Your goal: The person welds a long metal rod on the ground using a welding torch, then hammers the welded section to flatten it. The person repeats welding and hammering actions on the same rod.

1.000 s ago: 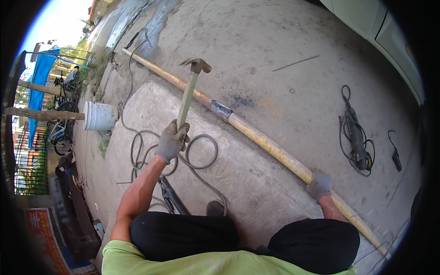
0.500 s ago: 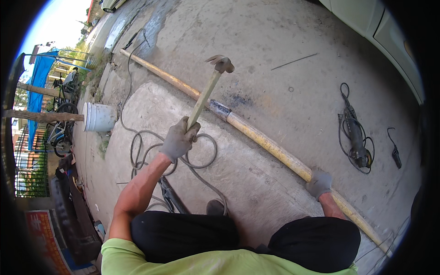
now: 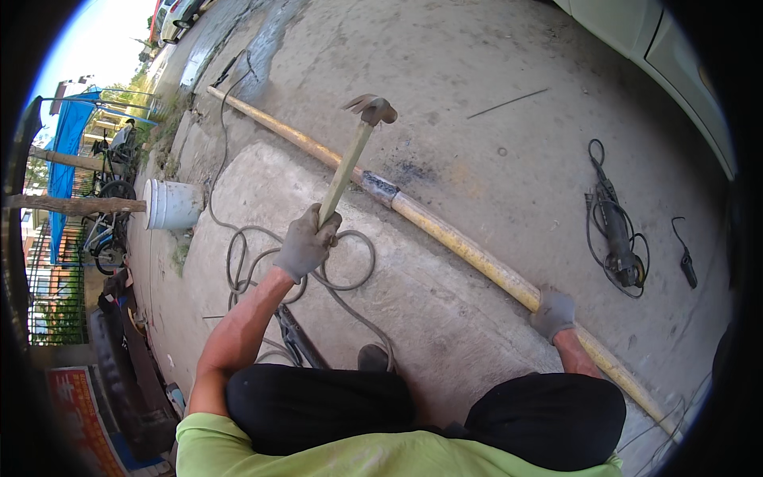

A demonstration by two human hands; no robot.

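Grey gloves cover both hands. The left hand (image 3: 307,245) has its fingers wrapped round the lower handle of a claw hammer (image 3: 346,171); the shaft leaves the fist toward one o'clock, ending in a rust-brown head (image 3: 373,110) well clear of the fingers. From this view the handle crosses over a yellow pole (image 3: 465,246), and the head looks lifted above the floor (image 3: 445,350), though the gap is hard to judge. The hammer is probably stiff and head-heavy, so a low grip gives swing, and one nearer the head gives control.

Long and rigid, the pole runs from ten o'clock to four o'clock and is likely heavy; being round and worn, it may roll or slip. The right hand (image 3: 554,312) closes over it toward the four o'clock end, the fingertips hidden behind. A full wrap there seems a sound hold, well apart from the dark-marked joint (image 3: 379,188), which lies at two o'clock from the left fist. A corded grinder (image 3: 616,238) rests at three o'clock.
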